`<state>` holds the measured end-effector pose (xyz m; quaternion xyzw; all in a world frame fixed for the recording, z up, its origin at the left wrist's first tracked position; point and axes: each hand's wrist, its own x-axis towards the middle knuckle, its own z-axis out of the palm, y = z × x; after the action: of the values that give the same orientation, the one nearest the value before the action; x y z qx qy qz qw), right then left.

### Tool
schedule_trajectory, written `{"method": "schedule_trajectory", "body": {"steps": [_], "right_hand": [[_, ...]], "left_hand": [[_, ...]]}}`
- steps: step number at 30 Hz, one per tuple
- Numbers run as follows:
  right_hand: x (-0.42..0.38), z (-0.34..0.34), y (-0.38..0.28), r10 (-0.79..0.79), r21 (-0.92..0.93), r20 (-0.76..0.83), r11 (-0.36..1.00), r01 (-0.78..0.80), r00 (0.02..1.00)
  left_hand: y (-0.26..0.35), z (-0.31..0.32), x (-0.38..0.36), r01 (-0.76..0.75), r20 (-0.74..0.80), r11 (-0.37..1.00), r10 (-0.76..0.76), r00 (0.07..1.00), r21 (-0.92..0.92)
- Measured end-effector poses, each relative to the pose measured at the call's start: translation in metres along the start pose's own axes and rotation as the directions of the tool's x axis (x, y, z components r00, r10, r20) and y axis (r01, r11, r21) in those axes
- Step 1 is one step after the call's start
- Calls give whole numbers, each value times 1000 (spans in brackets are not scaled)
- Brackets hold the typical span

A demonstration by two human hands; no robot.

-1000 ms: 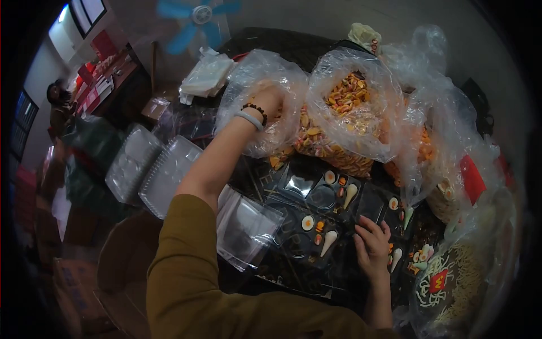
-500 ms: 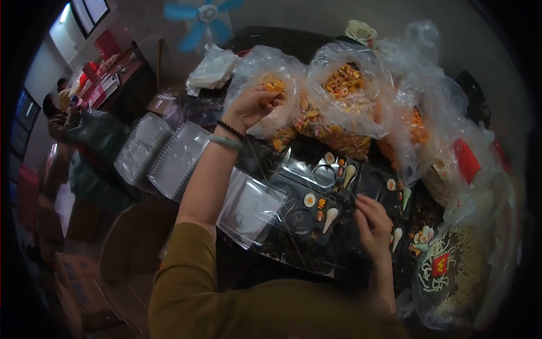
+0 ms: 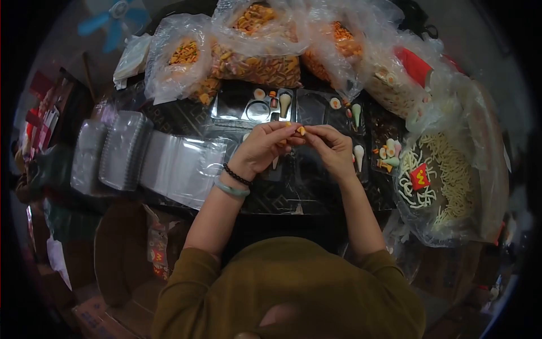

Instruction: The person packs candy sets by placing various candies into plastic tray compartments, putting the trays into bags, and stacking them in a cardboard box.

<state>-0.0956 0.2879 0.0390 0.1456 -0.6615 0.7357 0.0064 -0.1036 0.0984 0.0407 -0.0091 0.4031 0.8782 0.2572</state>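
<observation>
Holding, left hand [image 3: 264,146]: thumb and fingers clamped on small orange pieces [image 3: 301,130].
Right hand [image 3: 334,148]: fingertips together at those pieces, reaching in from 3 o'clock; can't tell if gripping.
Pieces: between both hands' fingertips, near trays.
Just changed: left hand has left the orange-filled bag [image 3: 179,66], now at 10 o'clock; looks like handling is two-handed now.
Vs earlier frame: hands were well apart, right spread by the trays; camera view shifted too.
Around: clear tray [image 3: 228,108] 10–11 o'clock, clear sleeves [image 3: 183,166] 8–9, noodle-strand bag [image 3: 454,175] 3–4.
</observation>
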Motion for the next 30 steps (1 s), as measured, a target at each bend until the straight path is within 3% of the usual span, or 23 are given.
{"method": "schedule_trajectory", "body": {"steps": [2,5,8,11,14,17,18,19,22,23,25,26,27,30], "right_hand": [[-6,-12,4,-22,-73,-12,997,21,1000],[-14,-20,2,139,44,-106,990,-135,985],[-12,-32,0,152,90,-192,987,-136,970],[3,-65,6,214,-5,-247,975,-222,945],[30,-90,24,88,-298,-307,937,-183,948],[55,-104,45,-13,-658,-226,739,-143,974],[60,-107,51,-39,-767,-193,629,-126,980],[63,-107,48,-166,-906,-26,420,47,986],[59,-106,37,-363,-935,-35,341,98,931],[57,-108,34,-369,-885,-63,450,119,927],[50,-103,33,-20,-540,-200,836,-94,980],[47,-100,31,168,-307,-201,925,-225,965],[45,-97,28,144,-289,-117,942,-172,983],[44,-105,27,206,-128,-43,969,-210,978]], "left_hand": [[-17,1,8,-47,-10,995,48,999,84],[-31,9,13,-75,-37,990,80,996,121],[-30,15,18,-43,-64,992,51,997,122],[-27,14,29,-16,-67,992,25,997,128],[-19,22,46,0,-75,970,18,997,243],[-13,28,67,2,-107,909,47,993,417],[-14,26,76,4,-106,888,50,993,461],[-15,25,85,8,-105,865,52,993,503],[-19,23,104,24,-96,915,16,995,403],[-20,23,106,19,-81,932,10,997,362],[-22,29,109,4,-47,933,14,999,360],[-23,33,111,-4,-25,933,14,1000,360],[-25,36,113,-8,-15,929,14,1000,370],[-32,35,122,-29,48,928,13,999,371]]}}
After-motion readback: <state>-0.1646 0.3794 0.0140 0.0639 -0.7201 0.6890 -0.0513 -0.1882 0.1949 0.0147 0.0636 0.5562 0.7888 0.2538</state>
